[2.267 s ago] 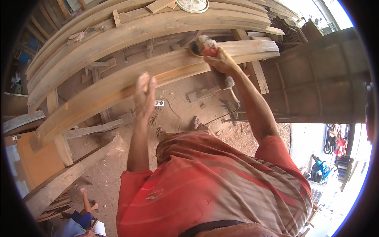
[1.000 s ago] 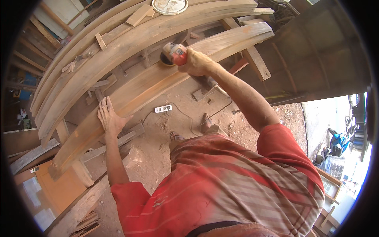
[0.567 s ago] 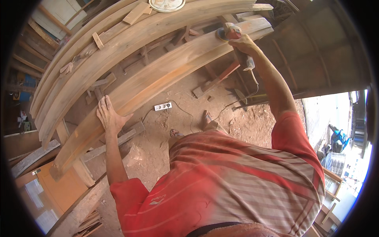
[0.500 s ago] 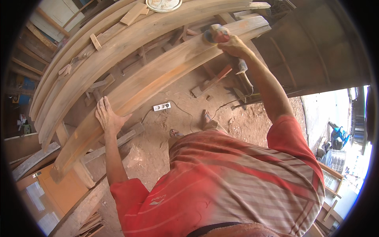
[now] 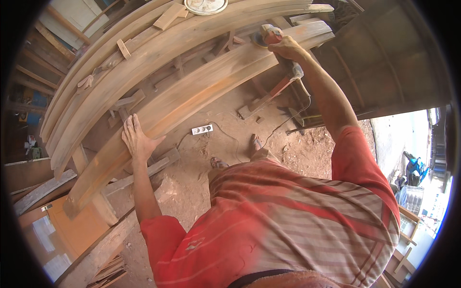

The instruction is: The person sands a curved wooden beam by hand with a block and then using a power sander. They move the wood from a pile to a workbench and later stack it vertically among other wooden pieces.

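Observation:
A long wooden beam [image 5: 192, 98] runs from the lower left to the upper right in front of me. On its near left part my left hand [image 5: 138, 139] lies flat, fingers spread over the wood. My right hand [image 5: 288, 48], arm stretched out, is closed around an angle grinder [image 5: 273, 36] with a red and grey body. The grinder's disc [image 5: 259, 40] is at the beam's top face near the far right end; whether it touches cannot be made out. A cord [image 5: 307, 93] hangs from the tool's rear.
Several curved beams [image 5: 139, 60] lie beyond, carrying loose wood blocks [image 5: 170, 16] and a round white lid [image 5: 206, 6]. A white power strip [image 5: 202, 129] and its cable lie on the dirt floor by my feet. A dark panel [image 5: 384, 57] stands at the right.
The whole view has shifted slightly, so things sit a little further right and lower. My right hand still holds the grinder near the beam's far end; my left hand keeps its place.

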Demonstrator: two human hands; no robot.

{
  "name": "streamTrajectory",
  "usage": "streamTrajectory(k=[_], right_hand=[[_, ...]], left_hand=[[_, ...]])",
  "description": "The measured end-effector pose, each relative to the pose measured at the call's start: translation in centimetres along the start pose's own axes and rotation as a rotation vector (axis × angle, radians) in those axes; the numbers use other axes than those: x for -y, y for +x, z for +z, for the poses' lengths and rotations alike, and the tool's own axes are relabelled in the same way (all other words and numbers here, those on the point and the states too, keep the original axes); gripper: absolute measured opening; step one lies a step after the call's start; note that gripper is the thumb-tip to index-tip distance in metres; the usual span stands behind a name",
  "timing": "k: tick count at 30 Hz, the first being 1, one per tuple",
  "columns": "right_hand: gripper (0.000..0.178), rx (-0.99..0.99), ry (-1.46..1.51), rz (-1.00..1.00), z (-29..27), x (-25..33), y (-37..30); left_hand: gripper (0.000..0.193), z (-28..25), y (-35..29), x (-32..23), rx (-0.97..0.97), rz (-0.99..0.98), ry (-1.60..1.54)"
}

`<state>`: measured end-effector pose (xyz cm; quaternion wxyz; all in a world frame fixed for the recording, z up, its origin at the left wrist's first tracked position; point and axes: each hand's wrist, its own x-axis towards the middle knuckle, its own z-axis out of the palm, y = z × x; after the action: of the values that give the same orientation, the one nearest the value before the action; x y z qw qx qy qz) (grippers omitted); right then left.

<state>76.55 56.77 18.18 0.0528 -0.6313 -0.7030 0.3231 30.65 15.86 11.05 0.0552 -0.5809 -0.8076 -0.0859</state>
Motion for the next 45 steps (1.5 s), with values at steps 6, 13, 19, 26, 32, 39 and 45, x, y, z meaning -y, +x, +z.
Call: streamTrajectory(k=[6,13,19,26,32,39,45], right_hand=[[0.061,0.030,-0.063,-0.191,5.5,5.3,-4.3],[0.065,-0.009,-0.031,-0.043,1.1,1.5,0.0],[0.056,0.087,-0.030,-0.261,6.6,6.4,-4.6],[0.059,-0.010,-0.063,0.009,2.1,2.3,-1.8],[0.061,0.111,-0.112,-0.327,9.4,10.7,-11.3],[0.068,0.163,-0.074,-0.283,9.6,10.7,-14.3],[0.064,-0.011,-0.055,-0.125,0.3,0.3,-5.5]], left_hand=[[0.130,-0.3,-0.5,0.0,0.028,-0.046,0.016],[0.131,-0.1,0.1,-0.3,-0.009,-0.020,-0.009],[0.131,0.2,-0.6,0.0,0.029,-0.059,0.010],[0.131,-0.3,0.3,-0.6,0.007,-0.028,-0.034],[0.129,0.3,-0.5,0.2,-0.009,-0.031,0.008],[0.129,0.1,-0.4,-0.1,-0.011,-0.027,0.023],[0.092,2.6,1.4,0.8,-0.005,-0.107,-0.123]])
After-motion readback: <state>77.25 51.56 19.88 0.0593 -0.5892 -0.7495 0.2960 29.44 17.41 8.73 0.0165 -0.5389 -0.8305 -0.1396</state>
